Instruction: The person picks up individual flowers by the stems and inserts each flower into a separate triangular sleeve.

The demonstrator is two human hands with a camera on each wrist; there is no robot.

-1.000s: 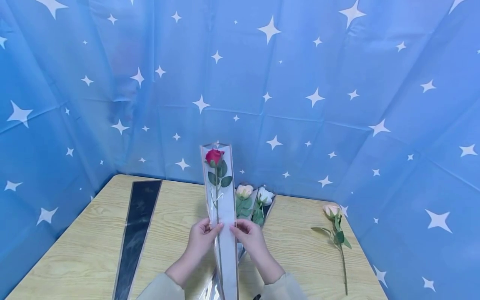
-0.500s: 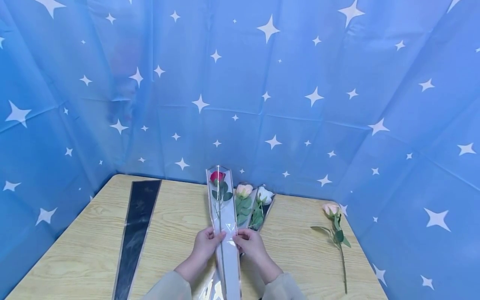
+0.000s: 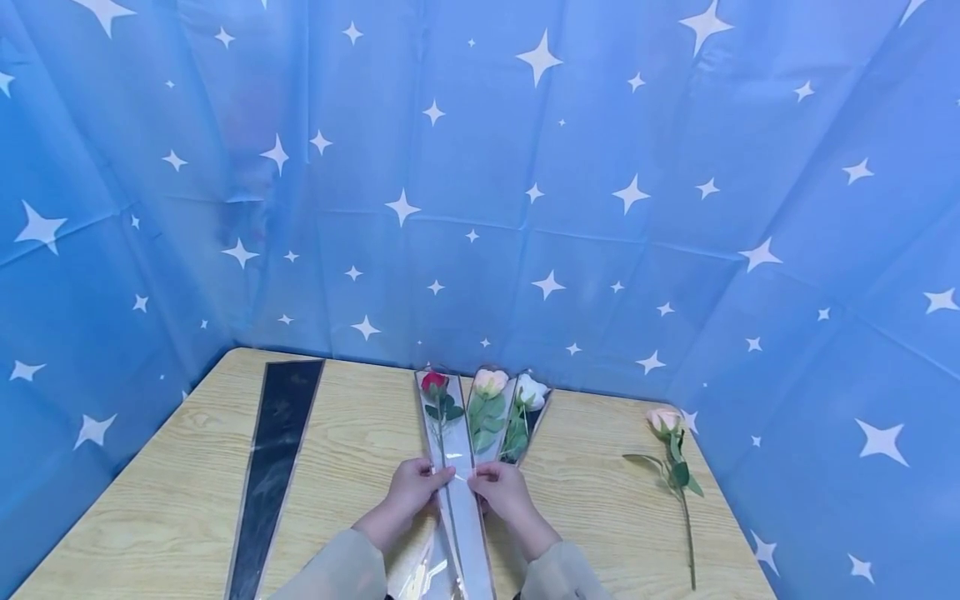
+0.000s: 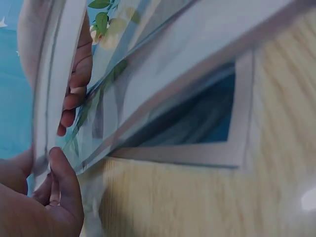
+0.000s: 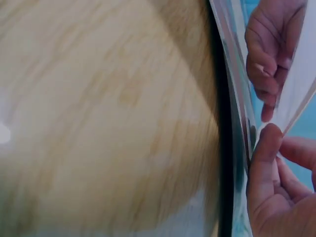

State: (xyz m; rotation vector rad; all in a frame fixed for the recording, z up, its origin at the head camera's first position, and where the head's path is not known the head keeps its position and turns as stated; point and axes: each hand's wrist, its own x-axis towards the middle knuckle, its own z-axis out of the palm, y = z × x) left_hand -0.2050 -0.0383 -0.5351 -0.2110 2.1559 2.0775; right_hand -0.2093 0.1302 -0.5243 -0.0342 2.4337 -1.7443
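Note:
A red rose lies inside a long flower sleeve with a clear front and a white back. My left hand pinches the sleeve's left edge between thumb and fingers. On the opposite edge my right hand pinches it the same way. The sleeve lies low, close over the table, its wide end by the back edge. Right beside it lie a sleeved peach rose and a sleeved white rose. Both wrist views show the sleeve edge-on between the thumbs and fingers.
A flat black sleeve lies on the left of the wooden table. On the right is a loose pale pink rose with a bare stem. A blue curtain with white stars hangs behind the table.
Both hands have lowered the sleeved red rose from upright before the curtain down toward the table, left of the two other sleeved roses. Their grip has stayed on its edges.

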